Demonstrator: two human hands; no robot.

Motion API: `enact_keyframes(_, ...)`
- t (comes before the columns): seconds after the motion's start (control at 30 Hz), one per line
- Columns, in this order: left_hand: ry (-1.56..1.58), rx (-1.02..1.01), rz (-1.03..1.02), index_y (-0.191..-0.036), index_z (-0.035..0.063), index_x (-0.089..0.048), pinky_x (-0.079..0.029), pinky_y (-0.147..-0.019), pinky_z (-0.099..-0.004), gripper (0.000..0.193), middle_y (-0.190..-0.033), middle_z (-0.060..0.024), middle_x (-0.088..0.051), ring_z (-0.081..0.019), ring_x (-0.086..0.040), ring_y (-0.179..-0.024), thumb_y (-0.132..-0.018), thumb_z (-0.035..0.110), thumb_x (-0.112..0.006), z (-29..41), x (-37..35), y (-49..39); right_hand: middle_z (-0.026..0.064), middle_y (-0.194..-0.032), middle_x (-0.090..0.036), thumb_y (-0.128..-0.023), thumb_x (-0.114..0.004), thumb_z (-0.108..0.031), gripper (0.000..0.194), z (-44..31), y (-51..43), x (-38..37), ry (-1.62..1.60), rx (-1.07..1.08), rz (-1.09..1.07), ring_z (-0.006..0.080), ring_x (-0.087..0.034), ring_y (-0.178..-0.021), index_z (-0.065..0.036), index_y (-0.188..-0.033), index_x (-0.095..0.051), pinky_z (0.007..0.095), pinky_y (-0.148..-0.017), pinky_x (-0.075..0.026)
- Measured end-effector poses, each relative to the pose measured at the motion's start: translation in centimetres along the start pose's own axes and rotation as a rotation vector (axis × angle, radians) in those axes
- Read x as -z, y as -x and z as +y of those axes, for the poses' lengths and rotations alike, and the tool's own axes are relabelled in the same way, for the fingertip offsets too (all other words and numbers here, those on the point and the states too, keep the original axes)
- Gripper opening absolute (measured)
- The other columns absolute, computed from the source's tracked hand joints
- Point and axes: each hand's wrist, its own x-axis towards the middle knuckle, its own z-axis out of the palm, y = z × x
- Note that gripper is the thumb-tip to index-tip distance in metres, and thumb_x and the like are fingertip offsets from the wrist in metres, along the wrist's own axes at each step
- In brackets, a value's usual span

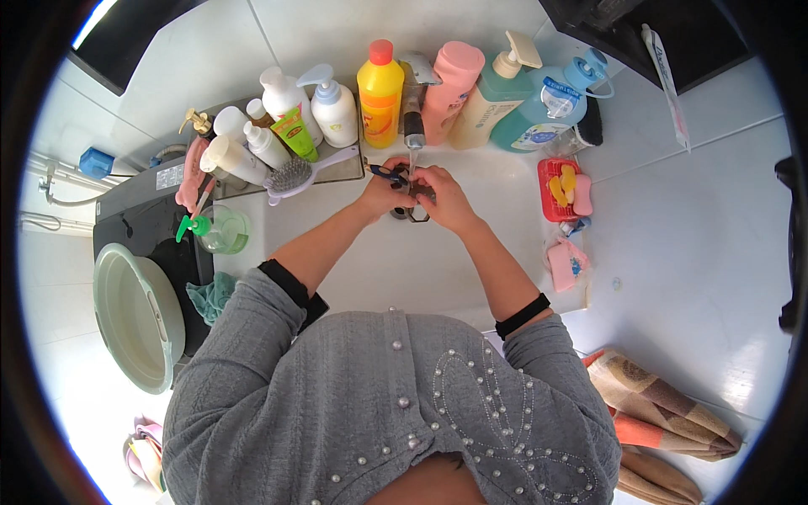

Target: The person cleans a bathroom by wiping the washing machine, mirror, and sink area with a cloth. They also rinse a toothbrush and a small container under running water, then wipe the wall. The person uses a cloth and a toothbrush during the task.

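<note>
Both my hands are close together under the faucet (413, 126), where water runs down. My left hand (384, 192) holds a small dark object with a blue-black part (386, 173) sticking out at its top. The fingers of my right hand (445, 197) close on a dark, frame-like piece (417, 216) of what may be the same object; its exact kind cannot be told. Beneath them lies the white sink basin (379, 265), with its drain partly hidden by the hands.
Bottles, among them a yellow one (380, 104), line the back ledge. A hairbrush (293, 175) lies at the left edge, near a clear pump bottle (224, 230) and a pale green basin (136, 315). A red soap dish (555, 189) sits on the right rim.
</note>
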Motion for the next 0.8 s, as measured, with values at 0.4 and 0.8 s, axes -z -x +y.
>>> enact_keyframes(0.4,0.104,0.116,0.028,-0.123,0.009,-0.035,-0.048,-0.074,-0.0298,0.078,-0.105,-0.005,-0.052,-0.0155,-0.055,-0.092,-0.057,-0.003,-0.072,0.59,-0.36,0.02,0.0115,-0.09,-0.052,-0.067,-0.054,0.008,0.03,-0.17,-0.65,0.32,0.046,0.063,-0.042,0.0315,-0.049,-0.09,-0.006,-0.093,-0.051,0.0374,-0.077,-0.043)
enact_keyframes(0.8,0.181,0.156,0.06,-0.119,0.0113,-0.039,-0.048,-0.063,-0.0276,0.074,-0.105,-0.0052,-0.051,-0.0154,-0.054,-0.088,-0.056,-0.007,-0.072,0.58,-0.27,0.13,0.0112,-0.09,-0.052,-0.066,-0.054,0.007,0.028,0.34,-0.73,-0.16,0.091,0.12,-0.043,0.0322,-0.05,-0.088,-0.006,-0.091,-0.051,0.0375,-0.076,-0.044)
